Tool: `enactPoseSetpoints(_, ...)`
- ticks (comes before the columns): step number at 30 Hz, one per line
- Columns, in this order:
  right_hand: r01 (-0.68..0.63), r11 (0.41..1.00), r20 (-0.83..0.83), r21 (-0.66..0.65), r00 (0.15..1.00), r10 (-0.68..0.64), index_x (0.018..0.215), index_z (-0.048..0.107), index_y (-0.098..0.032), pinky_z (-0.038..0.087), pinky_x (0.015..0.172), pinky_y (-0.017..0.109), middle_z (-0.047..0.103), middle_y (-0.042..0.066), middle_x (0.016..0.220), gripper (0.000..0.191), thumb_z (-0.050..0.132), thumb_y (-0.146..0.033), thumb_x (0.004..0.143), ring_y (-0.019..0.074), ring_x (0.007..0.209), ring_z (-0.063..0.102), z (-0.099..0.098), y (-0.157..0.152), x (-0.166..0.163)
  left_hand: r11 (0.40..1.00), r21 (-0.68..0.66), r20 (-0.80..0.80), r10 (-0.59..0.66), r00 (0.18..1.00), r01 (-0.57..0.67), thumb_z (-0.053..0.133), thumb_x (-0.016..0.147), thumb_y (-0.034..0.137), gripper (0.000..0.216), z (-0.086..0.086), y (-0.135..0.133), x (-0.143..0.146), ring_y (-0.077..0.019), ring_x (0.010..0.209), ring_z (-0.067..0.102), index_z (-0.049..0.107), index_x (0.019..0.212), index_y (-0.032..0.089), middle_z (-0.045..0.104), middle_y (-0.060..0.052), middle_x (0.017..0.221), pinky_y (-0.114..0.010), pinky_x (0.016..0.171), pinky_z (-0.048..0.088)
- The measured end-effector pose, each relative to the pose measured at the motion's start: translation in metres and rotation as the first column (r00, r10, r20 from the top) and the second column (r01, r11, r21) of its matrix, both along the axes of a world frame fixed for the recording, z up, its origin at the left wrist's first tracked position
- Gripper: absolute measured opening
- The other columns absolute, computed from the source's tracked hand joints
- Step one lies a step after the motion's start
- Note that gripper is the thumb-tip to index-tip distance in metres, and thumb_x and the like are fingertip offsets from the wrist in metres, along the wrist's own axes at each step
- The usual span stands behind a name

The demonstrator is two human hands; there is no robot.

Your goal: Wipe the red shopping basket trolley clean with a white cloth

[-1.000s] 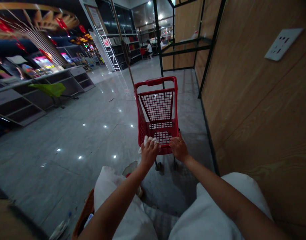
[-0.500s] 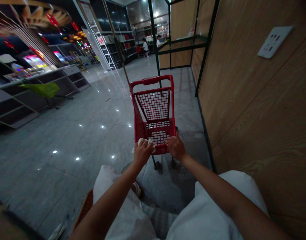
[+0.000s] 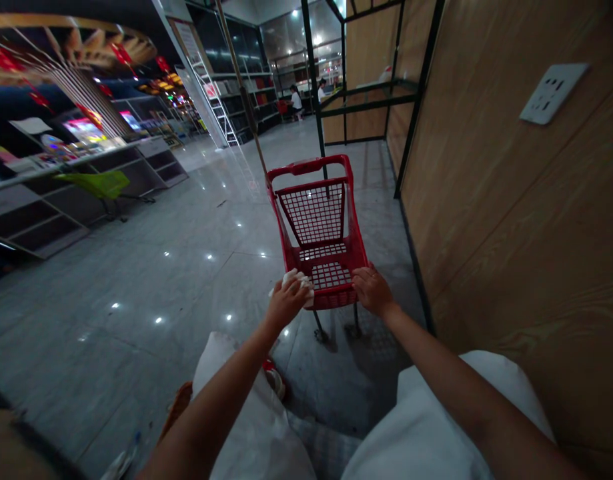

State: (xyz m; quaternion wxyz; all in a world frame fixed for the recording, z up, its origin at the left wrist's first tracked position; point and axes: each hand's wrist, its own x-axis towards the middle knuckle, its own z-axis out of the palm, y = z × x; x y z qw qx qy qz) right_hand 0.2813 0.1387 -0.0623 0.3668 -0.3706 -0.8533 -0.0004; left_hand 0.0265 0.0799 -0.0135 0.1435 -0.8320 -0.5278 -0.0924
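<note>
In front of my knees stands a red plastic shopping cart (image 3: 320, 250) with a grid basket and a handle at its far end. My left hand (image 3: 288, 299) presses a crumpled white cloth (image 3: 302, 279) against the near left corner of the cart's rim, its fingers closed over the cloth. At the near right corner, my right hand (image 3: 373, 289) has its fingers curled over the rim. The inside of the basket shows only its grid floor and walls.
A wood-panelled wall (image 3: 516, 220) with a socket plate (image 3: 554, 93) runs close along my right. Ahead rises a dark metal frame (image 3: 369, 103). A green cart (image 3: 99, 183) stands by a counter (image 3: 86, 193) at left. Two people (image 3: 296, 100) sit far back.
The cart has shifted and turned slightly, its near end swinging to the right. Both hands have moved right with it, still on the rim. The view has tilted a little.
</note>
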Motion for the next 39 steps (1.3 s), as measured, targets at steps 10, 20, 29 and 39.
enactPoseSetpoints(10,-0.022,0.996,-0.104,-0.089,0.994,0.012,0.109,0.056,-0.016,0.028,0.103,0.045,0.06,0.01,0.104,0.027,0.042,-0.023,0.087,0.0242,0.103,0.048,-0.009,-0.037,-0.047,0.991,0.001,0.028,0.137,0.99,-0.137,0.046,0.091,0.034,0.023,-0.015,0.003,0.054,-0.0272,0.117,0.045,0.056,0.109,0.024,0.06,-0.008,0.109,-0.044,0.09,0.037)
enactPoseSetpoints(20,-0.038,0.99,-0.347,-0.136,0.938,-0.011,0.066,0.055,-0.02,0.032,0.072,0.034,0.053,0.002,0.066,0.025,0.041,-0.03,0.084,0.0187,0.074,0.047,0.008,-0.028,-0.005,0.802,-0.262,0.033,-0.549,0.835,0.537,0.054,0.084,0.049,0.04,0.023,0.054,0.002,-0.0257,0.127,0.038,0.056,0.12,0.03,0.054,-0.005,0.129,-0.045,0.104,0.029)
enactPoseSetpoints(29,0.187,0.974,-0.276,-0.126,0.937,-0.216,0.054,0.05,-0.021,0.033,0.072,0.033,0.051,0.001,0.057,0.036,0.037,-0.025,0.088,0.0166,0.066,0.046,0.011,-0.007,0.045,0.952,-0.162,0.24,-0.216,0.946,0.259,0.051,0.087,0.043,0.03,0.022,0.093,0.028,-0.0259,0.113,0.048,0.065,0.106,0.025,0.062,-0.009,0.109,-0.045,0.096,0.036)
enactPoseSetpoints(39,0.221,0.975,0.021,0.014,0.975,-0.221,0.108,0.064,-0.015,0.038,0.085,0.035,0.069,0.009,0.092,0.029,0.042,-0.021,0.09,0.0192,0.08,0.057,0.009,-0.041,0.005,0.996,0.055,0.215,0.059,0.975,-0.072,0.043,0.092,0.035,0.024,0.006,0.05,0.099,-0.0232,0.109,0.05,0.063,0.099,0.024,0.062,-0.006,0.103,-0.042,0.094,0.032)
